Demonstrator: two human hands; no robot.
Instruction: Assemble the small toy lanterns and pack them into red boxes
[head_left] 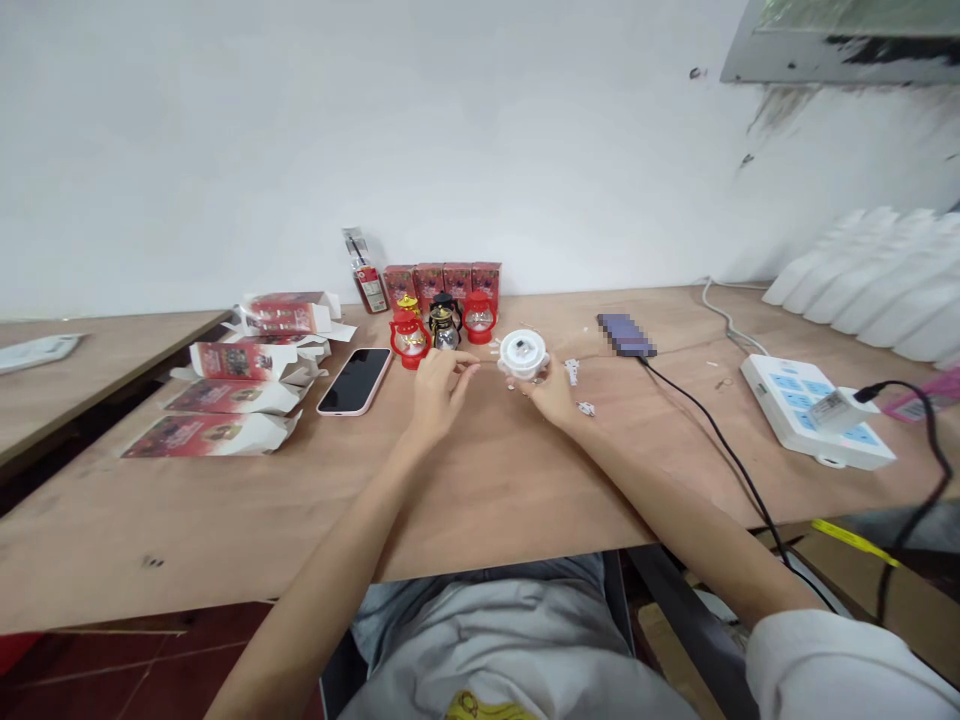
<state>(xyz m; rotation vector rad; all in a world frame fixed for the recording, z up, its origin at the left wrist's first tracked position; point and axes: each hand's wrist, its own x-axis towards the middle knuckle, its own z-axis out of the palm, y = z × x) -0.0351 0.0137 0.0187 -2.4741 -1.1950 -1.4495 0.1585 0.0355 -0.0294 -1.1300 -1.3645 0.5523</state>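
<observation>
My right hand [551, 392] is wrapped around the edge of a round white plastic piece [523, 353] with a small dark spot in its middle. My left hand [441, 390] is just to the left of it, apart from it. Its thumb and forefinger come together at the tips; anything between them is too small to make out. Beyond my left hand stand small lanterns: a red lantern [409, 340], a black lantern [445, 325], another red lantern [479, 318] and a gold-topped lantern [406, 303]. Small white scraps [586, 408] lie beside my right hand.
Opened red-and-white cartons [217, 435] lie at the left, beside a pink-cased phone [354, 382]. Red boxes [444, 282] and a bottle [367, 280] stand by the wall. To the right are a cabled phone [626, 335], a power strip [814, 410] and stacked white pieces [870, 275].
</observation>
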